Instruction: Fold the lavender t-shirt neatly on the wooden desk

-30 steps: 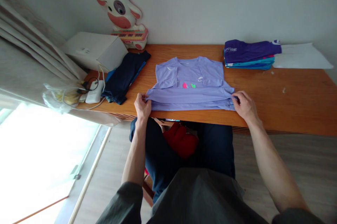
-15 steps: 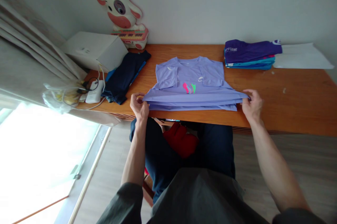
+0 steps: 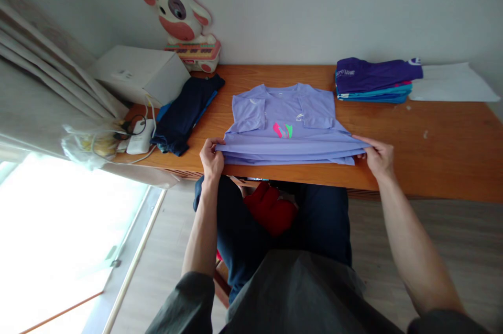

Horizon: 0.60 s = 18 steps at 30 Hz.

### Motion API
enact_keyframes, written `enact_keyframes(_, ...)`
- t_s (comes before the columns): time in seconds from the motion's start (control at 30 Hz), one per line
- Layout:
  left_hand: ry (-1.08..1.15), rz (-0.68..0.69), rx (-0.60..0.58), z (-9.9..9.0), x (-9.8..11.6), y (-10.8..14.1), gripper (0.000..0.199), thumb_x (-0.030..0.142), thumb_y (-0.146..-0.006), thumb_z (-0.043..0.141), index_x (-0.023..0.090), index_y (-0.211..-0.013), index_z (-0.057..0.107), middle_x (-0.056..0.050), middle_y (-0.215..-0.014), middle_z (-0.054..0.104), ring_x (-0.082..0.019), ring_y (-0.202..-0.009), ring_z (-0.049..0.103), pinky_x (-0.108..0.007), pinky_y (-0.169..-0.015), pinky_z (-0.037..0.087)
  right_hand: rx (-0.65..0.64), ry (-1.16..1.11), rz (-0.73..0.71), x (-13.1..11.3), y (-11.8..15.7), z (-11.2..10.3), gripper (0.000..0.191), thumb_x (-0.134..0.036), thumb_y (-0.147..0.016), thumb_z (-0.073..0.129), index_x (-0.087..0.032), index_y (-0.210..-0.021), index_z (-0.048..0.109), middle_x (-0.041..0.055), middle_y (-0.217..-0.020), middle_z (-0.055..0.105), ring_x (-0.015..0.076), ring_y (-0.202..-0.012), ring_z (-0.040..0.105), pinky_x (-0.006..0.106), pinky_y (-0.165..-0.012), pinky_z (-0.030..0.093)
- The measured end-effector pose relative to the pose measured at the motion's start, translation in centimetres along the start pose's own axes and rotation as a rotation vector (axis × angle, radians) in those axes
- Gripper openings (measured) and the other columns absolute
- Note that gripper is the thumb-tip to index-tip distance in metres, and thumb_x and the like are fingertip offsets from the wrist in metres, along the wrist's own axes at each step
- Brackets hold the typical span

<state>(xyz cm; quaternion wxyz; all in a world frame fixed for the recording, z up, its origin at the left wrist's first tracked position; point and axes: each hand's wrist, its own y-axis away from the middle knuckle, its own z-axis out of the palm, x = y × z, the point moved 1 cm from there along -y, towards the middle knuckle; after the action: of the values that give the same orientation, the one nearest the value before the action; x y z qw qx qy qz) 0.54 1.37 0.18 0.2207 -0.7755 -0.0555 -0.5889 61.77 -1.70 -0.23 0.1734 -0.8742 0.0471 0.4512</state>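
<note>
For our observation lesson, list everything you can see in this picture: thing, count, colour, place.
T-shirt: one, lilac, table middle, lower part folded up, held at both sides.
Table: one, orange-brown wood, against the wall.
Folded clothes: one stack, purple on teal, table back right.
Paper: white, right of the stack.
Dark clothes: one pile, navy with blue, table left.
Box: one, white, back left corner.
Cow toy: one, white and pink, against the wall.
Charger: one, white, with cables, left edge.
Plastic bag: one, clear, far left.
Curtain: pale, left.
Red cloth: one, on the lap.
Left hand: grip on the shirt's left edge.
Right hand: grip on the shirt's right edge.
</note>
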Motion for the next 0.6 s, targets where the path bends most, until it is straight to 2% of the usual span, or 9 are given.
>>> enact_keyframes(0.1, 0.013, -0.006, 0.004, 0.0, 0.0, -0.2, 0.033, 0.019, -0.068, 0.064, 0.024, -0.099, 0.076, -0.004, -0.096, 0.079, -0.018, -0.073, 0.066, -0.028, -0.065, 0.052, 0.000, -0.016, 0.019, -0.1, 0.0, -0.1, 0.050, -0.029, -0.090, 0.065, -0.022, -0.127, 0.098, 0.0047, -0.082, 0.088, 0.0220, -0.063, 0.074, 0.031, -0.060, 0.057)
enact_keyframes(0.23, 0.020, -0.018, -0.016, 0.0, -0.1, -0.3, 0.036, 0.020, -0.067, 0.067, 0.024, -0.102, 0.076, -0.005, -0.104, 0.082, -0.019, -0.078, 0.070, -0.027, -0.064, 0.050, -0.019, 0.031, 0.022, 0.1, 0.0, 0.1, 0.056, -0.026, -0.089, 0.065, -0.024, -0.134, 0.098, 0.0030, -0.082, 0.089, 0.0221, -0.063, 0.074, 0.031, -0.059, 0.057)
enact_keyframes(0.43, 0.019, -0.039, 0.026, -0.8, -0.7, -0.8, 0.042, 0.020, -0.064, 0.068, 0.024, -0.105, 0.073, -0.003, -0.108, 0.084, -0.010, -0.059, 0.053, -0.024, -0.052, 0.034, 0.042, -0.011, 0.052, 0.0, -0.2, 0.2, 0.053, -0.025, -0.088, 0.068, -0.020, -0.130, 0.098, 0.0045, -0.076, 0.086, 0.0217, -0.060, 0.073, 0.030, -0.059, 0.057)
enact_keyframes(0.53, 0.068, -0.080, 0.047, -1.4, -1.0, -1.2, 0.042, 0.021, -0.062, 0.068, 0.024, -0.104, 0.072, -0.003, -0.111, 0.085, -0.009, -0.058, 0.053, -0.023, -0.051, 0.035, 0.065, -0.095, 0.070, 0.2, -0.3, 0.2, 0.052, -0.027, -0.087, 0.068, -0.019, -0.128, 0.098, 0.0055, -0.082, 0.089, 0.0206, -0.058, 0.071, 0.030, -0.057, 0.057)
enact_keyframes(0.6, 0.112, -0.112, 0.007, -1.7, -1.1, -1.3, 0.041, 0.022, -0.063, 0.070, 0.025, -0.104, 0.072, -0.004, -0.113, 0.086, -0.013, -0.063, 0.063, -0.024, -0.051, 0.040, 0.081, -0.137, 0.086, 0.5, -0.4, 0.2, 0.052, -0.029, -0.085, 0.068, -0.019, -0.127, 0.097, 0.0051, -0.081, 0.088, 0.0198, -0.056, 0.069, 0.030, -0.055, 0.055)
